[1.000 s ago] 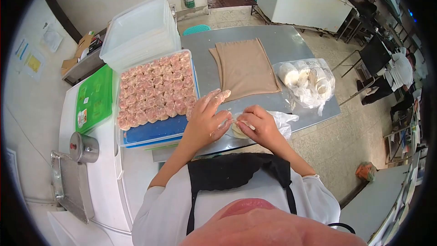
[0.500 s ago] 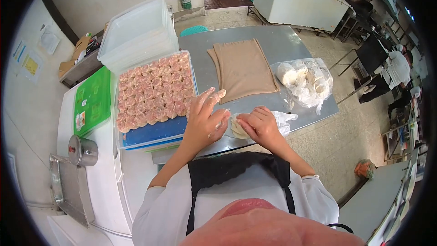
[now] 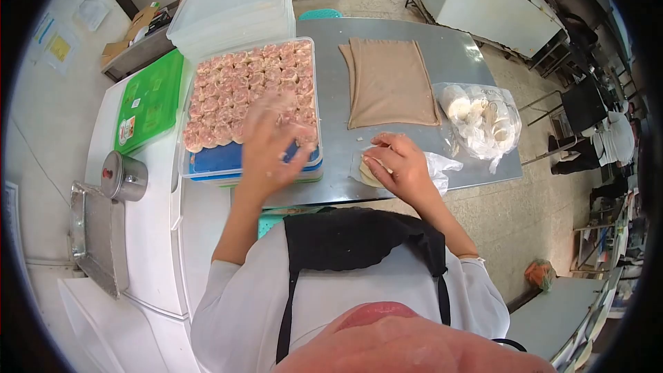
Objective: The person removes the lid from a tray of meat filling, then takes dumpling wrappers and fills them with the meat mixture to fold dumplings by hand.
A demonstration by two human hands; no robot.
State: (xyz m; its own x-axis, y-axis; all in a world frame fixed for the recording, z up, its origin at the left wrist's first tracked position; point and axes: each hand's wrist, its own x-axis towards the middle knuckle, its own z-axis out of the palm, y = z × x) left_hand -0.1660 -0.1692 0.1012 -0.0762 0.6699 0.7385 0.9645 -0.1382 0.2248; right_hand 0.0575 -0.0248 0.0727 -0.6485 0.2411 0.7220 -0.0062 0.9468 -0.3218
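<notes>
The pale round wrappers [image 3: 369, 177] lie at about nine o'clock from the nearer right hand [image 3: 400, 166], its fingers curled over them (pinching or not, I cannot tell), while the left hand [image 3: 269, 156], blurred, spreads open over the dumplings [image 3: 224, 90] at ten.

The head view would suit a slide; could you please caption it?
Left hand, blurred, at the rows of meat dumplings; right hand at the pale dough.

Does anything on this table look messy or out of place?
Nothing alarming. The brown cloth looks askew: its under layer juts out along one side. A small white scrap lies loose on the steel table near the right hand, perhaps a dropped crumb.
</notes>
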